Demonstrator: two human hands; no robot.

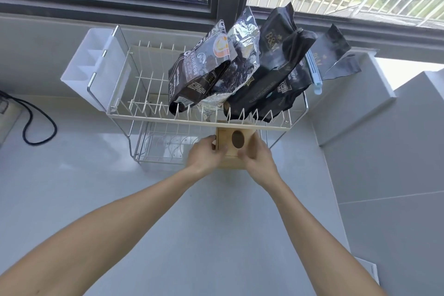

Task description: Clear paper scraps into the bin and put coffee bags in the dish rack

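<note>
1. Hands first: your left hand (206, 152) grips the left edge of a small square wooden box with a round hole in its lid (236, 145), thumb on top and fingers curled round the side.
2. Your right hand (255, 157) holds the same box from the near right, fingers curled against its front and top.
3. That box sits on the pale grey counter (168, 211), partly tucked under the front rail of the two-tier cream wire dish rack (149, 94).
4. Four coffee bags stand tilted in the rack's upper tier, on its right half: a black bag with an orange cup picture (199, 72), a crinkled silver foil bag (245, 38) just beside it, a tall matte black bag with gold lettering (276, 55), and a dark grey bag sealed with a pale blue clip (331, 55) leaning over the right end.
5. A white plastic cutlery holder (91, 65) hangs on the rack's left end.
6. A black cable (36, 122) loops on the counter at far left.
</note>
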